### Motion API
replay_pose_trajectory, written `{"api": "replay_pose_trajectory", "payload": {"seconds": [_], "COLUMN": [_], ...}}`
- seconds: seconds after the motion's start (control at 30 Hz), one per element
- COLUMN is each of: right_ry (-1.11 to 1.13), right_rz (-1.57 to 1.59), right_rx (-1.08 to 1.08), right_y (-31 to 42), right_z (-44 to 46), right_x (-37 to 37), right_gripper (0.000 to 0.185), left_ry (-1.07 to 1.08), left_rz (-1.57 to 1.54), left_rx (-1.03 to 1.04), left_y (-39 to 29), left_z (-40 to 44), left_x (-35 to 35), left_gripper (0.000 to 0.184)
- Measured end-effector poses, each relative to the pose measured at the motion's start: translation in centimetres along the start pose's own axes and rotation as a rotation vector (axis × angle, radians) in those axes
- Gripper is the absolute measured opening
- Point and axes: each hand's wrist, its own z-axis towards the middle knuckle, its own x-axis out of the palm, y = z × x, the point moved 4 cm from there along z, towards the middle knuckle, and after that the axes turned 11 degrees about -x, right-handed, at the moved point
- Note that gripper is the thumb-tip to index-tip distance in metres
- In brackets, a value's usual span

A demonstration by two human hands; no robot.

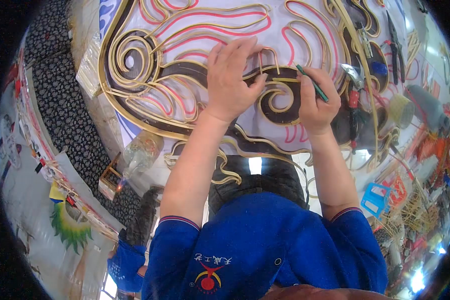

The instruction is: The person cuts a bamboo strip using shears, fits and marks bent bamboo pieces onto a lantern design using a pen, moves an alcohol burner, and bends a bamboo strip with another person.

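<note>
My left hand (231,80) lies over the curved frame with its fingers spread and its thumb stretched out, next to a small bent strip (277,60). Whether the fingertips touch that strip I cannot tell. A green pencil (312,82) is held in my right hand (320,102), its upper part pointing toward the left hand. Between the hands a short yellowish strip (285,80) lies across a dark band, above a spiral of thin strip (280,102). Under both hands is a white sheet (245,37) with pink lines, which the bent bamboo-like strips partly follow.
Pliers with dark handles (396,50) lie at the upper right, near a hammer-like tool (354,95). A roll of tape (400,110) stands at the right. A blue stool (375,200) is on the floor. Another person in a blue shirt (127,265) is at the lower left.
</note>
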Motion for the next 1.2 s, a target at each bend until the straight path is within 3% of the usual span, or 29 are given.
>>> {"api": "replay_pose_trajectory", "payload": {"seconds": [1.2], "right_ry": [-0.010], "right_rz": [-0.016], "right_rx": [-0.009], "right_y": [0.03], "right_z": [-0.25], "right_x": [0.01], "right_gripper": [0.014], "left_ry": [-0.004], "left_rz": [0.010], "left_rx": [-0.009], "left_y": [-0.06], "left_z": [0.12], "left_x": [0.08], "left_gripper": [0.077]}}
